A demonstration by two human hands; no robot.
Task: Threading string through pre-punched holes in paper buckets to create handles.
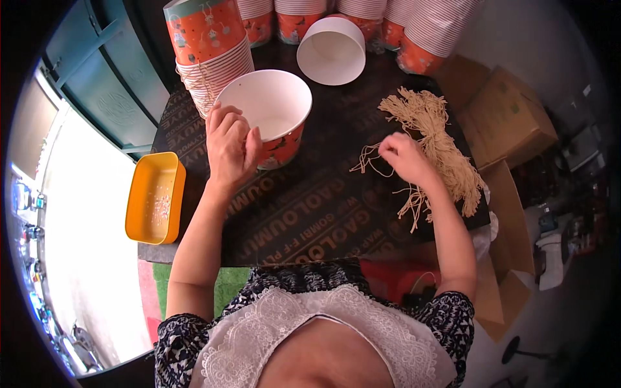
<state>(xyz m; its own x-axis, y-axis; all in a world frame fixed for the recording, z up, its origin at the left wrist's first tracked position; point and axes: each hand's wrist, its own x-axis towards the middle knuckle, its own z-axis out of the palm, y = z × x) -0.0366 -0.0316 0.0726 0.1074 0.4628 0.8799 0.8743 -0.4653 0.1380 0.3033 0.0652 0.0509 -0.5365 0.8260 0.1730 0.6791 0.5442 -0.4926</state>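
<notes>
An orange-patterned paper bucket (283, 150) with a white inside stands upright on the dark table, left of centre. My left hand (230, 146) is closed at its near-left rim, fingers bent and thumb against the outer wall. To the right, my right hand (409, 159) has its fingers pinched together at the left edge of a bundle of beige cord (446, 143). Loose cord strands (370, 158) trail out beside these fingers; the fingertips themselves are partly hidden. Behind my left hand rises a tall stack of nested paper buckets (206, 39), with cords hanging down its side.
A single white-lined bucket (331, 52) lies tipped toward me at the back. More bucket stacks (427, 35) line the far edge. A yellow plastic tub (154, 200) with small bits inside sits at the table's left edge. Cardboard boxes (511, 116) stand right of the table.
</notes>
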